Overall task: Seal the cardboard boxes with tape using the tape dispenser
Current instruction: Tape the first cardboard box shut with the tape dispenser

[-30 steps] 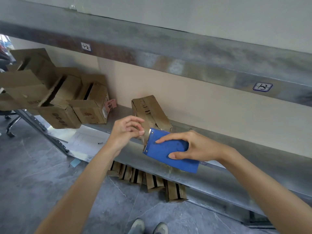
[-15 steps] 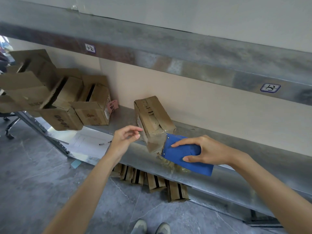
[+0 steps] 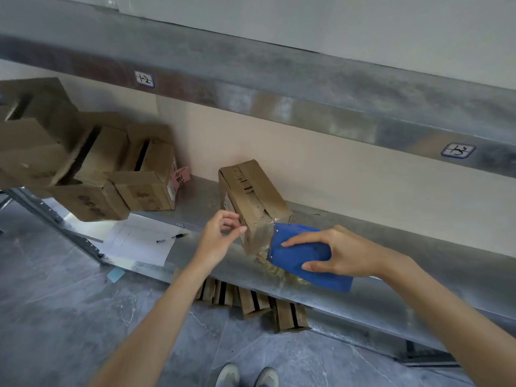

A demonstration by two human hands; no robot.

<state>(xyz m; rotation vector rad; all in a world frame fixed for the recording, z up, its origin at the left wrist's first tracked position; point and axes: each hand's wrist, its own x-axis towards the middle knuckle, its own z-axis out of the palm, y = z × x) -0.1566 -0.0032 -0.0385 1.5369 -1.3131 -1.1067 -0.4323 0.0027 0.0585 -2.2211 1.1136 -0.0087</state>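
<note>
From the head camera, the cardboard box (image 3: pixel 252 201) is a small, worn brown carton, creased and scuffed, with dark slots and torn strips along its top seam and a glossy film of tape over its near end. It lies on the metal shelf (image 3: pixel 405 236), close to the front edge. Its long axis runs away from the person, from near right to far left, and the short end faces the camera. The tape dispenser (image 3: pixel 304 256) is a blue plastic shell with a toothed metal front edge. That edge is against the lower right corner of the box's near end, and the body trails down and to the right, so its nose points up and left at the box. The right hand (image 3: pixel 351 256) grasps the dispenser, forefinger stretched along the top and thumb on the near side. The left hand (image 3: pixel 220 237) is at the left edge of the box's near end with its fingers (image 3: pixel 233 219) curled and the thumb tip touching the cardboard; I cannot tell whether it pinches anything. Further left on the shelf stand open cartons (image 3: pixel 145 182), a sheet of paper (image 3: pixel 139 243) and a pen (image 3: pixel 171 238). Flattened boxes (image 3: pixel 251 301) lie on the grey floor (image 3: pixel 55 303) beneath.
</note>
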